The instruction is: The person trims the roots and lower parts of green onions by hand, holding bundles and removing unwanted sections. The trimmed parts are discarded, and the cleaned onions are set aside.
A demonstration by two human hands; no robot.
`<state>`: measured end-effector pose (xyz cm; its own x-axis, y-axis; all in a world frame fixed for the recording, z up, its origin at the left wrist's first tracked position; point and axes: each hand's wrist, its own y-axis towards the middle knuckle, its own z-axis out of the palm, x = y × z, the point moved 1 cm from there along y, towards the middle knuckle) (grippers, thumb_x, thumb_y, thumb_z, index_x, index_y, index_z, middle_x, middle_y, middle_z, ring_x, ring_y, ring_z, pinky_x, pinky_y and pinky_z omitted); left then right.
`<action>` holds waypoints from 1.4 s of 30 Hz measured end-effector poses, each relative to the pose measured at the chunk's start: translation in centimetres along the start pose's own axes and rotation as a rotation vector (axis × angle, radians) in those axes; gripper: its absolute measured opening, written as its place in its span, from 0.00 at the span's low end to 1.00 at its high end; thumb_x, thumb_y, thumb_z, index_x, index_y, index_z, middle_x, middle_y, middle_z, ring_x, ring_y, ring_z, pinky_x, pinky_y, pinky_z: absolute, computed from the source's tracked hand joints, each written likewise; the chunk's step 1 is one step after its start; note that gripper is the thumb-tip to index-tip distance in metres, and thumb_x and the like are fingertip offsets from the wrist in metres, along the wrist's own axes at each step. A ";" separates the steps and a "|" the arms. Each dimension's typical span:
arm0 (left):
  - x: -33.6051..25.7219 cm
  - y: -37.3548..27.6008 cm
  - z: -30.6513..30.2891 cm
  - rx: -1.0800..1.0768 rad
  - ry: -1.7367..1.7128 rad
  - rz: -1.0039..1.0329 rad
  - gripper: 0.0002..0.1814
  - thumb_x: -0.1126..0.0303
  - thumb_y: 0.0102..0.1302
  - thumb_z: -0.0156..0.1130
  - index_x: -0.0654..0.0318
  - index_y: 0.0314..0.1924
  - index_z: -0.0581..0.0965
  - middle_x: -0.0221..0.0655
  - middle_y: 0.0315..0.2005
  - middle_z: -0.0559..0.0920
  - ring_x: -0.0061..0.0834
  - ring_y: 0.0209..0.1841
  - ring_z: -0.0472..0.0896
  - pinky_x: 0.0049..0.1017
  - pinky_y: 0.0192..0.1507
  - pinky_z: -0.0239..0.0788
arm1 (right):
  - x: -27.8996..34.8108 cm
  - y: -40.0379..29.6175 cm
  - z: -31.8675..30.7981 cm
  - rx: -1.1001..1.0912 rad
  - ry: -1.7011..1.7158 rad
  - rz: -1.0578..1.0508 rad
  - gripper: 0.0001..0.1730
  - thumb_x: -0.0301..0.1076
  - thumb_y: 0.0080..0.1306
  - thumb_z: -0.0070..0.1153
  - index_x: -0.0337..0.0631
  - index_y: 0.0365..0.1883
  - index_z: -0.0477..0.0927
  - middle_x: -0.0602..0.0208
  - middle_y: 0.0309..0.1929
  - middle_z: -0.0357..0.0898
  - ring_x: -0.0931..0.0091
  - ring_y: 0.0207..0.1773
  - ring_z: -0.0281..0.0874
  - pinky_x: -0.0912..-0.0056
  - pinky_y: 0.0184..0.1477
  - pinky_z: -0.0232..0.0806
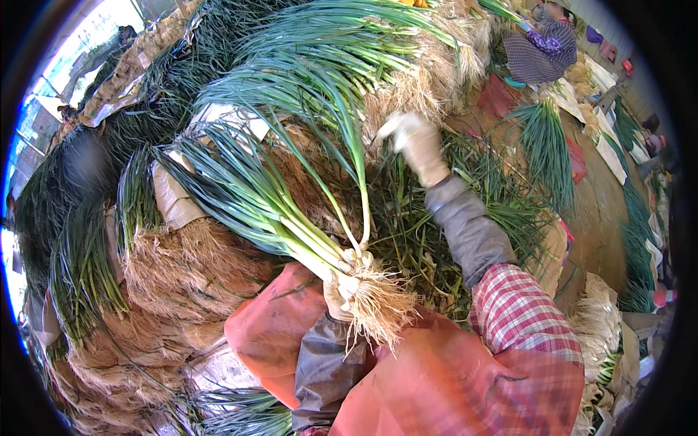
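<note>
In the head view a bunch of long green onions point(305, 240) with pale stems and stringy roots point(381, 305) lies across my left hand point(335, 297), which grips it near the root end above the orange apron point(283, 310). Two separate stalks spread upward from the bunch. My right hand point(411, 136), in a whitish glove, is stretched out ahead and blurred by motion; it is beside the roots of a large pile of green onions point(327, 71). Whether its fingers hold anything cannot be made out.
Stacked onion bundles with brown roots point(191, 267) stand at the left. Loose green leaves point(414, 223) lie below my right arm. A person point(540, 46) sits at the upper right, near another onion bunch point(545, 147) on the brown floor point(597, 218).
</note>
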<state>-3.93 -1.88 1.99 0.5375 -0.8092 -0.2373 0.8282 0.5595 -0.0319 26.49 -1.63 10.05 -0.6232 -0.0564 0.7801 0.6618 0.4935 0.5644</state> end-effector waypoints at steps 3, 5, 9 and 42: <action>0.2 0.1 -0.3 0.059 -0.075 -0.008 0.34 0.46 0.63 0.62 0.68 0.57 0.70 0.48 0.59 0.70 0.33 0.45 0.73 0.32 0.47 0.69 | 2.2 0.2 -5.5 -0.431 0.192 0.440 0.16 0.44 0.74 0.49 0.44 0.36 0.83 0.64 0.37 0.86 0.81 0.27 0.76 0.75 0.31 0.72; 0.3 0.3 -0.4 0.127 -0.106 0.007 0.36 0.49 0.61 0.65 0.68 0.61 0.69 0.52 0.62 0.71 0.41 0.55 0.74 0.40 0.54 0.71 | 4.7 -3.9 -4.5 0.168 0.252 0.474 0.21 0.50 0.75 0.46 0.44 0.40 0.83 0.63 0.41 0.86 0.79 0.28 0.77 0.71 0.34 0.74; 0.2 0.2 -0.9 -0.089 0.055 -0.015 0.36 0.48 0.62 0.64 0.69 0.60 0.69 0.50 0.56 0.76 0.41 0.49 0.78 0.38 0.54 0.73 | 6.8 -13.7 0.9 0.865 0.431 0.776 0.27 0.55 0.73 0.50 0.37 0.46 0.83 0.65 0.34 0.85 0.81 0.31 0.78 0.74 0.37 0.72; 0.9 2.6 2.6 0.012 0.128 0.027 0.43 0.50 0.58 0.70 0.65 0.66 0.63 0.42 0.56 0.74 0.40 0.60 0.71 0.41 0.58 0.70 | -19.5 20.9 -4.7 -0.028 -0.977 0.104 0.21 0.51 0.65 0.56 0.40 0.42 0.79 0.60 0.32 0.81 0.61 0.33 0.81 0.53 0.35 0.71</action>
<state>-0.91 -1.59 4.19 0.5358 -0.7639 -0.3598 0.8159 0.5780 -0.0121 54.43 5.69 7.90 -0.6231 0.7352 0.2669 0.7348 0.4335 0.5217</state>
